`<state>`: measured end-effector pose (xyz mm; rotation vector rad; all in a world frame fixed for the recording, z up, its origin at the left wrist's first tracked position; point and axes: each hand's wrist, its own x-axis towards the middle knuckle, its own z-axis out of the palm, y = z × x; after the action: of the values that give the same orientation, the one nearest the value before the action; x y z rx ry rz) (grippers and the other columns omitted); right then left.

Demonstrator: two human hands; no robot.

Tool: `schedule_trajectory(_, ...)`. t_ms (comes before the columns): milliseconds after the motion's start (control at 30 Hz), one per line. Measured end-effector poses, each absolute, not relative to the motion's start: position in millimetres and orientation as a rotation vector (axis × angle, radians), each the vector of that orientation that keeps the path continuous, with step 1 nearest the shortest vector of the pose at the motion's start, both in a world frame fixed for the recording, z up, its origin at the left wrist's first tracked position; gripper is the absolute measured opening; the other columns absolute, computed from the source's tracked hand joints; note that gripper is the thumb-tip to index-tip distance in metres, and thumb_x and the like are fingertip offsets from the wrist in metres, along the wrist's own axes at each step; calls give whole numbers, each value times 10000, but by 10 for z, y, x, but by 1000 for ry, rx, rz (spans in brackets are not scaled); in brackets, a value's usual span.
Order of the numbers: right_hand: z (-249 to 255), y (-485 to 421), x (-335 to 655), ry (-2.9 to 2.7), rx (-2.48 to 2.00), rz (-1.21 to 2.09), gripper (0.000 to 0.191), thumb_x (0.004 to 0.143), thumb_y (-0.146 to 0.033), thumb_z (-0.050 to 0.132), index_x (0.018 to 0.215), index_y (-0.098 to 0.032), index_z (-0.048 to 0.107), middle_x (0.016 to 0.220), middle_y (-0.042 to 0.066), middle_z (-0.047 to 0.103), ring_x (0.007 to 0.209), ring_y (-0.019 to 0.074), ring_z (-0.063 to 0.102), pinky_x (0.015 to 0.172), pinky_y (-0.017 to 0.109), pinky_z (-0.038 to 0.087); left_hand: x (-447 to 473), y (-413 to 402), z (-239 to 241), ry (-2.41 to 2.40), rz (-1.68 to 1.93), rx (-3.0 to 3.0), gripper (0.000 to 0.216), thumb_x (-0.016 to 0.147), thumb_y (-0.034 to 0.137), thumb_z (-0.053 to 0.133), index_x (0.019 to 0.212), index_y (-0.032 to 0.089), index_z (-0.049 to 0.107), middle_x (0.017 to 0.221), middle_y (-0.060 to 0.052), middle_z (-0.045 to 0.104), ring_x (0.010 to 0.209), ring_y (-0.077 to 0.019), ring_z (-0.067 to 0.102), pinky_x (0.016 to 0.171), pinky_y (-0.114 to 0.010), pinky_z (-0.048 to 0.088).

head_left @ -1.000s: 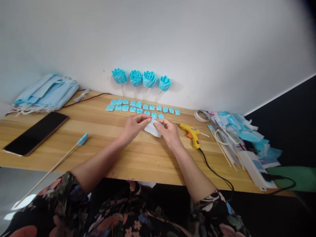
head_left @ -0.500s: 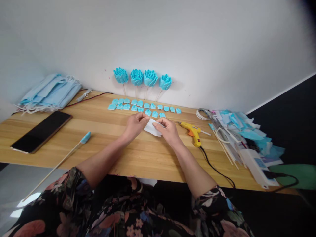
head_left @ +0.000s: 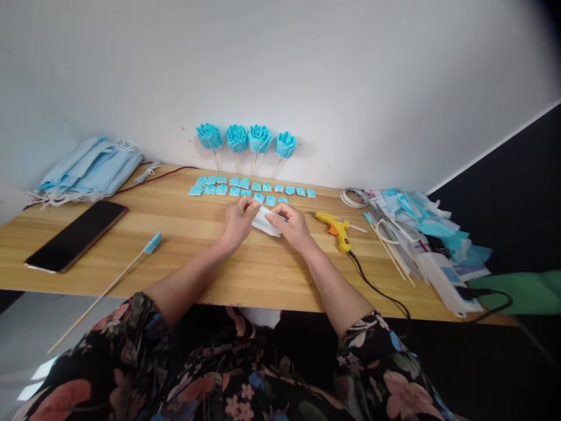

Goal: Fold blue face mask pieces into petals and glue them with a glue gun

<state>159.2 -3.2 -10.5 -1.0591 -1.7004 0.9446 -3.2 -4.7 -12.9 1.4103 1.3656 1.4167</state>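
My left hand and my right hand meet over the middle of the wooden table, both pinching a small white piece of mask fabric between them. Just behind my hands lie two rows of several small folded blue petals. Further back, several finished blue fabric roses on sticks lean against the white wall.
A yellow glue gun with a black cord lies right of my hands. A stick with a blue tip and a black phone lie at left, a pile of blue masks behind. Scraps, sticks and scissors clutter the right.
My hands keep working the white piece in the same spot; the view has shifted slightly, nothing else on the table has moved.
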Motion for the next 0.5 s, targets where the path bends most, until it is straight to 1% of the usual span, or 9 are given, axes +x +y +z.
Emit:
schedule_trajectory(133, -131, -16, 1598, -1710, -1027, 978, 266, 784, -450, 678, 709, -208, 596, 646, -27, 556, 583, 119, 450, 566, 255, 341, -22, -38, -160, 1355, 1424, 1367, 170, 804, 277, 556, 659, 202, 506, 609, 33, 470, 610, -131, 424, 587, -257, 306)
schedule_trajectory(300, -150, 8, 1596, -1685, -982, 1067, 300, 763, -484, 690, 708, -206, 592, 640, -29, 564, 581, 118, 466, 563, 250, 360, 2, -58, -132, 1364, 1422, 1384, 169, 812, 265, 538, 662, 205, 491, 607, 37, 477, 599, -128, 428, 586, -262, 305)
schedule_trajectory(500, -128, 2, 1638, -1640, -903, 1165, 320, 739, -488, 715, 690, -208, 568, 629, -35, 550, 561, 111, 460, 546, 246, 365, -83, 34, -66, 1430, 1491, 1411, 164, 821, 225, 538, 665, 205, 491, 624, 27, 495, 631, -135, 460, 629, -265, 336)
